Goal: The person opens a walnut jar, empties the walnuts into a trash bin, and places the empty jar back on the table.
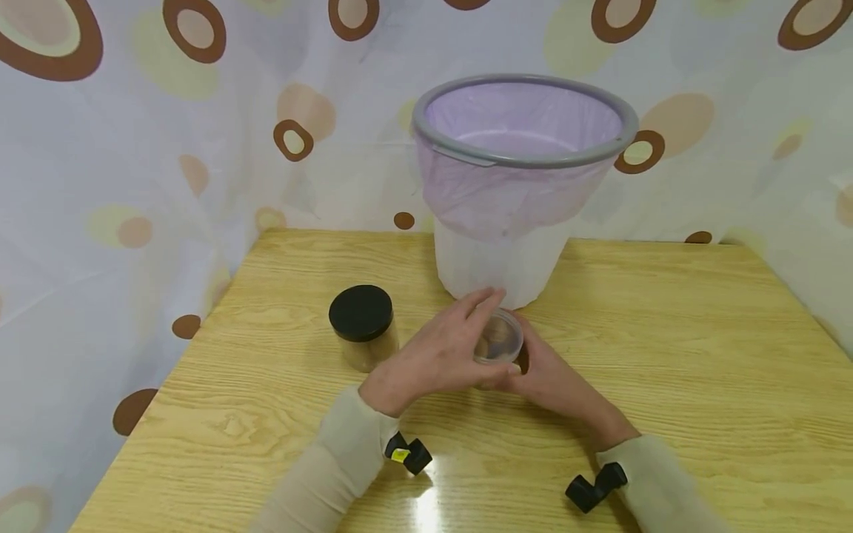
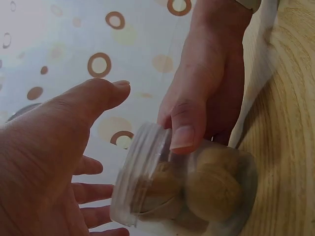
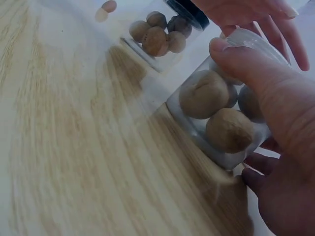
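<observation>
A clear plastic jar [image 1: 498,339] without a lid stands low over the table, tilted in the left wrist view. Walnuts [image 3: 230,130] lie inside it. My right hand [image 1: 556,381] grips the jar's side, its thumb pressed on the wall below the threaded rim [image 2: 140,167]. Beside the jar's mouth is my left hand [image 1: 440,352], with fingers spread and nothing held; whether its fingertips touch the rim I cannot tell. Left of that hand stands a second clear jar [image 1: 366,352] with a black lid [image 1: 361,312], and it too holds several walnuts [image 3: 156,42].
Behind the hands stands a white bin [image 1: 496,266] with a grey rim [image 1: 526,159] and a thin purple liner [image 1: 506,200]. All of it is on a wooden table [image 1: 700,355]. A spotted cloth [image 1: 360,96] hangs along the back and sides.
</observation>
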Available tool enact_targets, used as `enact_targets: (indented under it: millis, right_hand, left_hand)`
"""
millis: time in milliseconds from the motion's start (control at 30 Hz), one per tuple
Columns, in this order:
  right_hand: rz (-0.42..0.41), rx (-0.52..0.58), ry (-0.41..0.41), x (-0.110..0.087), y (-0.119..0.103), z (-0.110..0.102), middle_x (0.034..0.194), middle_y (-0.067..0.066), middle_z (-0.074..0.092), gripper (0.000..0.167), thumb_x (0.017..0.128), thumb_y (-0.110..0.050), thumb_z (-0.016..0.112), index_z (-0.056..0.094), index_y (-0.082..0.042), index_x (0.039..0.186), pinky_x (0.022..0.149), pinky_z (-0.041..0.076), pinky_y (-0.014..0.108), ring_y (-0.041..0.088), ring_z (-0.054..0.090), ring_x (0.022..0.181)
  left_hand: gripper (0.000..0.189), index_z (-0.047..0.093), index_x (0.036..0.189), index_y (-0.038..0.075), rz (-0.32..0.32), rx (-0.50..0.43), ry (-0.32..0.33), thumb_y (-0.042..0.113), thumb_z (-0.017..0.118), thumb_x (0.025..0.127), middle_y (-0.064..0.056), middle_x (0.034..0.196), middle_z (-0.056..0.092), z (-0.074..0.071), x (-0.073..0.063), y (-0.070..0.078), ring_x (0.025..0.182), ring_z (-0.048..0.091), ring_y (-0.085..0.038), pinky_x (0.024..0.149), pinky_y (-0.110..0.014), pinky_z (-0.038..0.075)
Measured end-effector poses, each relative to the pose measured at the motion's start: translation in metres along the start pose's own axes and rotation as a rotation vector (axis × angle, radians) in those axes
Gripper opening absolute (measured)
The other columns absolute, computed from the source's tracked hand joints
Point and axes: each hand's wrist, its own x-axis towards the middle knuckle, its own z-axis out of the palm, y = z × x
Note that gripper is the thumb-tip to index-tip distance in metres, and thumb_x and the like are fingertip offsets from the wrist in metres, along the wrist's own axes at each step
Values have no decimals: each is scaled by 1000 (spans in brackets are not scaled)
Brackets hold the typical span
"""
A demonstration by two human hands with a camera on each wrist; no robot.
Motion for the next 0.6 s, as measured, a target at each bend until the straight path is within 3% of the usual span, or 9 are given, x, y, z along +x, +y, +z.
enact_targets:
  millis: [100,267,600]
  right_hand:
    - [5,-17,17,-1,0,2,157,0,29,92,88,-25,76,14,-36,156,109,41,40,23,38,140]
    - [3,-26,47,-2,0,6,160,6,26,93,89,-23,75,12,-28,158,111,35,56,29,34,143]
    - [7,-22,108,3,0,11,156,9,34,83,91,-20,72,21,-16,156,112,34,54,28,38,141]
  left_hand:
    - [95,22,159,15,-6,-12,-12,59,65,87,-8,161,29,2,1,1,144,38,-24,115,-38,38]
    - [94,25,158,11,24,8,0,59,66,87,-10,159,33,6,0,2,143,39,-25,116,-38,37]
    - [80,33,153,5,53,55,30,46,66,93,-15,153,40,10,3,5,140,42,-26,116,-37,36]
